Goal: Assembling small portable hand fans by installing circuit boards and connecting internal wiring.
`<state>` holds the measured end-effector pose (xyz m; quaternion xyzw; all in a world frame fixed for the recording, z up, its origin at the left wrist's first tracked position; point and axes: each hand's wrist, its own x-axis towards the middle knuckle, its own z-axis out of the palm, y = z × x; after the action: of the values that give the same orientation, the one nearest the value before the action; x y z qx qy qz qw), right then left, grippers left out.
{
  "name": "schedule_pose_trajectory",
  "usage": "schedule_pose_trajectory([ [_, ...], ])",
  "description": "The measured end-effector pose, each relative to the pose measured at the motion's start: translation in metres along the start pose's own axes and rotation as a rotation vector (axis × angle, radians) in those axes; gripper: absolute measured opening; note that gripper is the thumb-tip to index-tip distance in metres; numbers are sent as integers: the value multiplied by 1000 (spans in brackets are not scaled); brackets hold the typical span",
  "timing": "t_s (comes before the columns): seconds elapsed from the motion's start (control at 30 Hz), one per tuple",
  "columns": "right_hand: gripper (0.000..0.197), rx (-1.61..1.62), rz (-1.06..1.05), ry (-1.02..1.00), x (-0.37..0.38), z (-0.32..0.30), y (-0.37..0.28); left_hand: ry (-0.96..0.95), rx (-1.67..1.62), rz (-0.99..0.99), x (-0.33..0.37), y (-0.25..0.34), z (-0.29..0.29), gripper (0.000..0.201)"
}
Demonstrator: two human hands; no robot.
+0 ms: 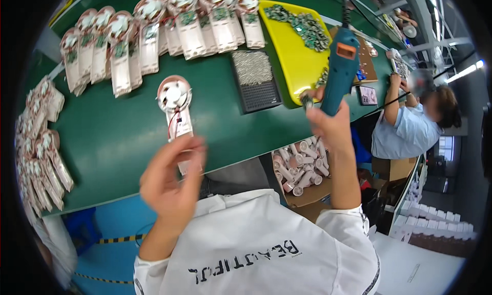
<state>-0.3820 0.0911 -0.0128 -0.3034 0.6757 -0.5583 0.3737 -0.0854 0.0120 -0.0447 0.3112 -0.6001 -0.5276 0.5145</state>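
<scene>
A handheld fan half [174,96] with white blades and red wires lies on the green table in front of me. My left hand [174,179] hovers over the lower end of its handle, slightly blurred, with thumb and fingers curved apart and nothing seen between them. My right hand [333,125] is closed around a teal electric screwdriver [342,69], held upright with its cord at the top. Between that hand's thumb and fingertips is a small circuit board [306,100], at the near edge of a yellow tray [294,64].
Several fan halves with boards [120,49] line the table's far side; more fan parts [41,151] are piled at left. A black box of screws [254,82] stands beside the tray. Below the edge is a carton of fan parts [302,167]. A co-worker [410,126] sits at right.
</scene>
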Motion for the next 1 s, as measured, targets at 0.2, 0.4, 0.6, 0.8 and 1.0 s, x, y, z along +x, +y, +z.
schedule_pose_trajectory([
  [0.2, 47, 190, -251, -330, -39, 77, 16, -238, -96, 91, 7, -9, 23, 45],
  [0.4, 45, 140, -277, -329, -49, 97, 28, -134, -495, -465, -5, 2, 7, 41],
  [0.6, 42, 192, -212, -413, -51, 99, 32, -301, -851, -785, -2, -6, 6, 42],
  [0.8, 34, 38, -136, -265, -65, 111, 22, -157, -668, -585, -12, -17, 9, 29],
  [1.0, 29, 7, -170, -172, -71, 112, 26, -125, -511, -294, -13, -17, 18, 19],
])
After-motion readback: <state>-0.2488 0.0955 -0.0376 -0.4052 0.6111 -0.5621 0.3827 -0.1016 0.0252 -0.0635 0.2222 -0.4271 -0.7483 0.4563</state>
